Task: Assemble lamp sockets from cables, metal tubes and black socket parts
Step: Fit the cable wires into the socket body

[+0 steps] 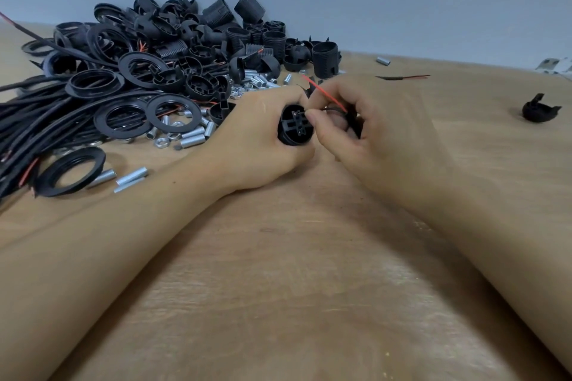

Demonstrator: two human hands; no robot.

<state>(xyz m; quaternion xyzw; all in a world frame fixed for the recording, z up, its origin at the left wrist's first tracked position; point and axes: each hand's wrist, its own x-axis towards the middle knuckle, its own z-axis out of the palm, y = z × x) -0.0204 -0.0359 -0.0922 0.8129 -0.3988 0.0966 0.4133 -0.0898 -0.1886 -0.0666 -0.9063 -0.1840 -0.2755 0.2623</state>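
Observation:
My left hand (257,133) grips a black socket body (295,128), its terminal end turned toward my right hand. My right hand (374,124) pinches a cable end whose red wire (325,93) sticks up and back from between the fingers; a black wire runs from those fingers to the socket's terminals. The rest of that cable is hidden behind my right hand. Both hands hover just above the wooden table (294,272).
A heap of black socket parts (192,40) and rings (173,113) fills the back left. Black cables (40,114) lie at the left edge. Metal tubes (193,141) and nuts are scattered before the heap. A black cap (538,110) and a cable piece (402,77) lie to the right.

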